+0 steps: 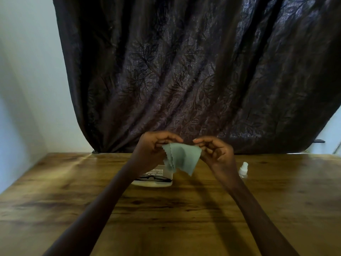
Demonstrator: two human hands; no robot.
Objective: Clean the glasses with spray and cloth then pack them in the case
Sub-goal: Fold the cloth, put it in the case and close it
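Cloth (pixel 181 157) pinched: left hand (pixel 153 146), right hand (pixel 215 151) | glasses (pixel 154 178) in case (pixel 153 183)

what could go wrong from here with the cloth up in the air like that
1. The green cloth hangs from the fingertips of the left hand and right hand; it might slip and drop onto the glasses in the open case.
2. The small spray bottle stands just beside the right forearm, so lowering that arm could tip it.
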